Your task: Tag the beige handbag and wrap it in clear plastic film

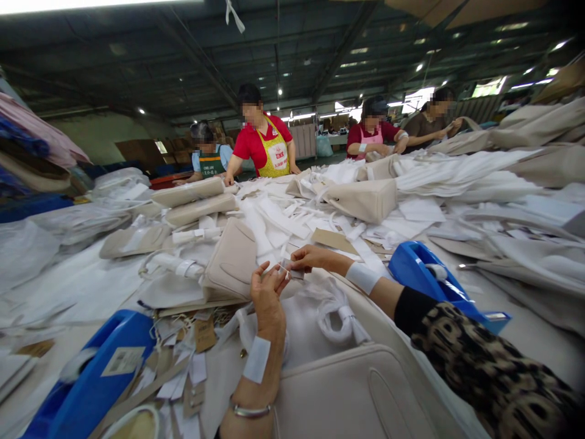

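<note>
Head view | right hand (311, 258): grip pinches small, flat, pale tag (298, 272) with thin white string (287, 272) | left hand (269, 299): fingers by the string, can't tell if grip is closed | tag is near big, smooth beige bag (338, 390), between two blue plastic tape holders (98, 381) (414, 274)

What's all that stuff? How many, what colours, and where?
Bags: many, beige, all around
Wrapping: many pieces, white, all around
Tape dispensers: 2, blue, lower left and centre right
Tags: many, white and brown, lower left
Small tag: 1, pale, centre
Card: 1, brown, just beyond centre
Other people: 4, mixed colours, far side
Lamps: several, white, overhead
Cloth: heap, pink and blue, upper left
Boxes: several, brown, back left
Patches: 2, white, on the wearer's wrists
Bracelet: 1, silver, left wrist
Sleeve: 1, black and tan, lower right
Left hand: 1, bare, by small tag
Right hand: 1, bare, pinching small tag
</note>
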Available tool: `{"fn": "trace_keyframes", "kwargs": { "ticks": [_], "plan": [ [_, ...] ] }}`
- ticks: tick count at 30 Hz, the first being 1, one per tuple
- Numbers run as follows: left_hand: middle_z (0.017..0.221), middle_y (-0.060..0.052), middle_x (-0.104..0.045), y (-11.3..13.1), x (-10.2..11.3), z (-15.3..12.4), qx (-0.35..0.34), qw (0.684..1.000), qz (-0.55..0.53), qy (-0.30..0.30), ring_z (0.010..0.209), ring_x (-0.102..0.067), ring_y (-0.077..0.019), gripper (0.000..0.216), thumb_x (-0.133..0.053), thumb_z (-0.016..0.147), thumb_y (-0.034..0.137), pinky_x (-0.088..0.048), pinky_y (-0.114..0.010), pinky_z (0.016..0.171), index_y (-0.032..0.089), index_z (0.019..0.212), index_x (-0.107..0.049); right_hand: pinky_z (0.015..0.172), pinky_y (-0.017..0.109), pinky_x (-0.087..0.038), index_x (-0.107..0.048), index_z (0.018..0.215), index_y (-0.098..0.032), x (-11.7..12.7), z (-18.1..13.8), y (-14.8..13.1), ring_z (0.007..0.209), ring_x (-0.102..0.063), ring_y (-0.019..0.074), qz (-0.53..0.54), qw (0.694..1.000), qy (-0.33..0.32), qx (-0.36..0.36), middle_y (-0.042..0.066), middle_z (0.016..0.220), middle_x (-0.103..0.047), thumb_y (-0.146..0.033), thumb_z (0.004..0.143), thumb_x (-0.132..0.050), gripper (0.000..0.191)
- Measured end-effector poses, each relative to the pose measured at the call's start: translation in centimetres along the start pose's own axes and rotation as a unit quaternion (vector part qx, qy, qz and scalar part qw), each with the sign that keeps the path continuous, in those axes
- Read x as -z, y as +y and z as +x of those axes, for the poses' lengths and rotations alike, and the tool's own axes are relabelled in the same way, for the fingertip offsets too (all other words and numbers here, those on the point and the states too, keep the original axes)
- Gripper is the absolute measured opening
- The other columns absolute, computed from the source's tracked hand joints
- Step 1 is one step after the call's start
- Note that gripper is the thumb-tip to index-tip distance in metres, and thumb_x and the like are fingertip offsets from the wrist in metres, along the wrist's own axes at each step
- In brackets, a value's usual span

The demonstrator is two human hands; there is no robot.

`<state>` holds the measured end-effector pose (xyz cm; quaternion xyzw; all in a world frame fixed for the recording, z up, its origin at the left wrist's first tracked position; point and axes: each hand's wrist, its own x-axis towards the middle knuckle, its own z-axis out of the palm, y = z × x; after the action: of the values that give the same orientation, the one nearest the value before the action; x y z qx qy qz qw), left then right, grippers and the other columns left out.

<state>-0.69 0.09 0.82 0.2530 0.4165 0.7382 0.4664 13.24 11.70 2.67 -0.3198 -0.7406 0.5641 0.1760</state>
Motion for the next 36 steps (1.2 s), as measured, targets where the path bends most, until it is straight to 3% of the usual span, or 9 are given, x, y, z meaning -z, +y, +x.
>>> {"fn": "trace_keyframes", "kwargs": {
  "ticks": [7, 16, 22, 26, 30, 32, 36],
  "plan": [
    [0.098, -0.003, -0.062, -0.1, -0.2, -0.2, -0.055, 0.997, 0.059, 0.013, 0.073, -0.069, -0.0139, 0.041, -0.066, 0.068, 0.016, -0.058, -0.03, 0.072, 0.02, 0.108, -0.053, 0.045, 0.021, -0.03, -0.059, 0.058, -0.018, 0.6, 0.9, -2.6, 0.047, -0.04, 0.008, -0.085, 0.992, -0.094, 0.001, -0.007, 0.048, -0.047, -0.031, 0.064, -0.073, 0.02],
    [0.099, -0.004, -0.06, -0.2, -0.2, -0.1, -0.051, 0.997, 0.053, 0.003, 0.073, -0.07, -0.0164, 0.037, -0.061, 0.072, 0.018, -0.061, -0.036, 0.072, 0.02, 0.106, -0.047, 0.046, 0.021, -0.032, -0.056, 0.053, -0.019, 0.8, 1.2, -3.4, 0.046, -0.043, 0.0082, -0.119, 0.985, -0.123, 0.002, -0.007, 0.046, -0.048, -0.029, 0.063, -0.073, 0.022],
    [0.092, -0.001, -0.059, -0.5, -0.1, 0.1, -0.09, 0.986, 0.139, 0.011, 0.065, -0.067, -0.0139, 0.026, -0.06, 0.075, 0.018, -0.055, -0.026, 0.057, 0.02, 0.098, -0.048, 0.047, 0.021, -0.034, -0.067, 0.057, -0.017, 0.6, 2.6, -3.0, 0.049, -0.044, 0.0087, -0.125, 0.98, -0.153, -0.014, -0.006, 0.047, -0.055, -0.022, 0.058, -0.072, 0.007],
    [0.093, -0.004, -0.06, 0.0, -0.1, -0.3, -0.18, 0.949, 0.26, -0.004, 0.08, -0.063, -0.0174, 0.014, -0.054, 0.081, 0.017, -0.051, -0.026, 0.062, 0.022, 0.095, -0.055, 0.049, 0.021, -0.035, -0.066, 0.058, -0.016, 0.3, 2.4, -2.3, 0.05, -0.044, 0.0087, -0.084, 0.988, -0.131, 0.009, -0.005, 0.05, -0.055, -0.022, 0.059, -0.07, 0.007],
    [0.104, -0.004, -0.058, 0.5, 0.0, -0.5, -0.295, 0.893, 0.337, 0.045, 0.093, -0.053, -0.0188, 0.027, -0.059, 0.077, 0.008, -0.045, -0.029, 0.082, 0.023, 0.099, -0.06, 0.053, 0.021, -0.039, -0.062, 0.058, -0.018, 0.2, 0.8, -1.1, 0.054, -0.047, 0.0099, -0.019, 0.996, -0.075, 0.043, -0.005, 0.055, -0.055, -0.028, 0.063, -0.069, 0.013],
    [0.104, -0.003, -0.057, 0.4, 0.0, -0.3, -0.281, 0.896, 0.338, 0.066, 0.086, -0.052, -0.0176, 0.031, -0.067, 0.075, 0.012, -0.043, -0.029, 0.08, 0.023, 0.102, -0.06, 0.056, 0.022, -0.042, -0.063, 0.063, -0.018, 0.2, -0.1, -0.5, 0.058, -0.051, 0.0111, 0.008, 0.997, -0.046, 0.055, -0.003, 0.06, -0.059, -0.031, 0.064, -0.07, 0.015],
    [0.084, 0.0, -0.062, -0.1, -0.3, -0.3, -0.201, 0.909, 0.36, -0.054, 0.07, -0.053, -0.0149, 0.009, -0.067, 0.081, 0.024, -0.041, -0.026, 0.068, 0.02, 0.087, -0.061, 0.063, 0.025, -0.047, -0.064, 0.071, -0.017, -0.1, -1.6, 0.8, 0.061, -0.056, 0.0128, 0.04, 0.997, 0.002, 0.07, -0.002, 0.065, -0.062, -0.033, 0.063, -0.073, 0.02]
  ]
}}
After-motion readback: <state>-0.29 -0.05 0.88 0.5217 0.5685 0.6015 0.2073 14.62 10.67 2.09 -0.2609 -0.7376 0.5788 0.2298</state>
